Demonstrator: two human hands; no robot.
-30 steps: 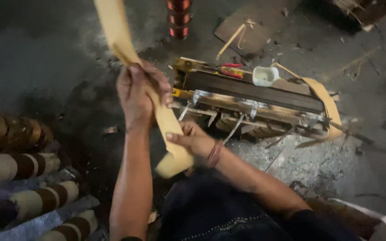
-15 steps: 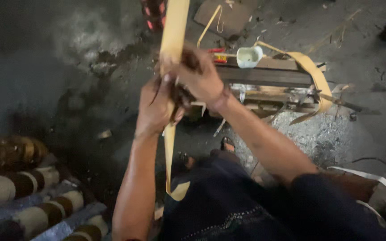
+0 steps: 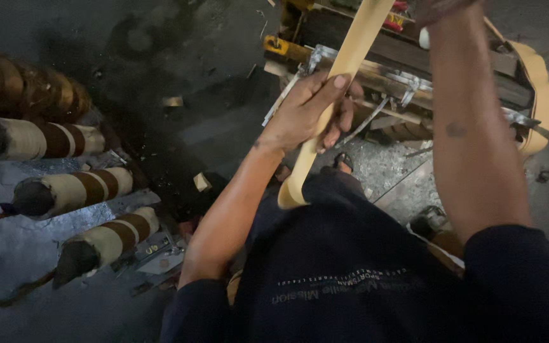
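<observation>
My left hand (image 3: 309,114) is closed around a long pale yellow strip (image 3: 351,57) that runs from the top edge down to a curled end above my lap. My right forearm reaches up along the right side; only the heel of my right hand (image 3: 443,7) shows at the top edge, and its fingers are out of frame. Behind the strip sits a flat metal and wood frame assembly (image 3: 414,70) on the floor, with a second yellow band looped around its right end (image 3: 538,95).
Several cylindrical coils wrapped in tan and brown bands (image 3: 77,187) lie side by side on the left. Small wood scraps (image 3: 201,182) and metal shavings (image 3: 382,165) litter the dark concrete floor. My dark-clothed knees fill the lower right.
My view has tilted down and closer. My right hand has risen up the strip and out of frame, while my left hand still grips the strip lower down.
</observation>
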